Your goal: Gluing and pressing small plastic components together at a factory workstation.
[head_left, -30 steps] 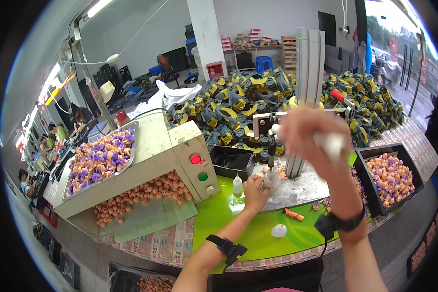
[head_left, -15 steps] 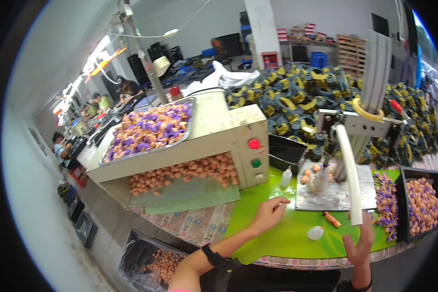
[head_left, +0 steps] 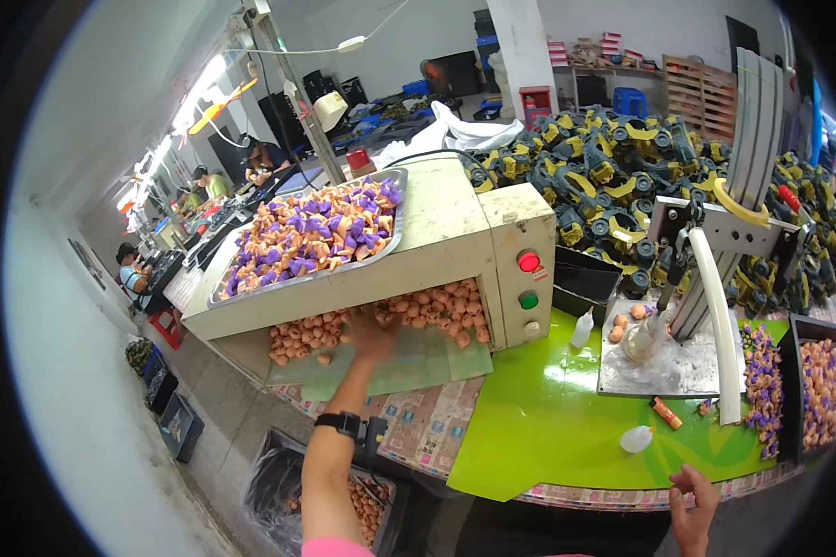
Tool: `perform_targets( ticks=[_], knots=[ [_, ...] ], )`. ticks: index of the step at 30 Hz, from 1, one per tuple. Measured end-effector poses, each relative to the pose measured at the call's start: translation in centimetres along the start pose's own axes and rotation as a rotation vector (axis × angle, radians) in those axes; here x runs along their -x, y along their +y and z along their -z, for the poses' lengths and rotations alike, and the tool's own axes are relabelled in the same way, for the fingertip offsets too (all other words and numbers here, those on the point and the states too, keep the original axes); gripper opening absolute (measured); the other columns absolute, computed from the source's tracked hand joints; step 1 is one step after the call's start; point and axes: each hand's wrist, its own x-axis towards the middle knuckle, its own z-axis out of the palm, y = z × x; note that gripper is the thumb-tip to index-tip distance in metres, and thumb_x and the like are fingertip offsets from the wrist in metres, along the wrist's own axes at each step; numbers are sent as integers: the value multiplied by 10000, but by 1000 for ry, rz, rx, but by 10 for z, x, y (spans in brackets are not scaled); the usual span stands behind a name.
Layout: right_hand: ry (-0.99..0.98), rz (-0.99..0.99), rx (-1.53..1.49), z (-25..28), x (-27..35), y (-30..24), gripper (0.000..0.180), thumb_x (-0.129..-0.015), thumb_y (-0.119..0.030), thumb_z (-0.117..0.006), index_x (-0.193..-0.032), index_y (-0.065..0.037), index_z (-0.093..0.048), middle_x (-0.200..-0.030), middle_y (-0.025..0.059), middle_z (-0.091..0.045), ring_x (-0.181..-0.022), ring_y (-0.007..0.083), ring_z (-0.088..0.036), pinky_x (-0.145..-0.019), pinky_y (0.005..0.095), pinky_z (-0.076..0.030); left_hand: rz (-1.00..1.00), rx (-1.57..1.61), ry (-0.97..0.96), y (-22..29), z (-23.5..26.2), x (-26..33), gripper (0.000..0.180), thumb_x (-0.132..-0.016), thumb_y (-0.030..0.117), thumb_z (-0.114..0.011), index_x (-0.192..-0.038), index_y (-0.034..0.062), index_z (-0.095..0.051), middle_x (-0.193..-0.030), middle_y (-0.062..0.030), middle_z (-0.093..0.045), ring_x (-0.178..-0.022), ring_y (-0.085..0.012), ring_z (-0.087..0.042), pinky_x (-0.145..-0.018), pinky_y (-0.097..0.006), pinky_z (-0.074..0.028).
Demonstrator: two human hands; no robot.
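My left hand (head_left: 372,334) reaches under the hood of a cream-coloured machine (head_left: 427,213), its fingers spread among a heap of small round peach-coloured plastic parts (head_left: 437,306). Its fingertips are partly lost among the parts, and no part shows in a grip. Above the front edge of the green work surface (head_left: 529,436), my right hand (head_left: 694,509) is raised with loosely bent fingers apart and nothing in them. A small white squeeze bottle (head_left: 636,439) lies nearest to it, with an orange tube-like item (head_left: 665,414) just beyond.
A metal tray (head_left: 316,232) of peach and purple parts tops the machine. At right stand a lever press (head_left: 715,306), loose purple-and-peach parts (head_left: 762,390) and a black bin (head_left: 822,399). Behind are piled grey-yellow pieces (head_left: 613,186). A lined crate (head_left: 279,483) sits below left.
My left hand has moved from the green surface leftward into the parts under the machine's hood. My right hand has drawn back from the press lever toward the front edge.
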Motion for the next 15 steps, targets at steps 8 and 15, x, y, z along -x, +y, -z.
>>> perform_targets(
  ticks=[8, 15],
  knots=[
    [11, -57, 89, 6, 19, -30, 333, -776, 0, -658, -1104, 28, -607, -862, 147, -695, -742, 206, -672, -699, 312, -521, -117, 22, -562, 27, -84, -62, 581, -807, 402, -650, -1249, 39, -549, -1243, -187, -554, -1151, -334, -514, -936, -466, -414],
    [-56, -107, -9, 4, -1, -34, 364, -828, -54, -667, -1187, -30, -611, -923, 111, -694, -746, 195, -676, -687, 295, -539, -567, 428, -646, 304, -192, -16, 528, -809, 390, -644, -1201, 43, -576, -1213, -177, -569, -1117, -328, -528, -901, -461, -429]
  ],
)
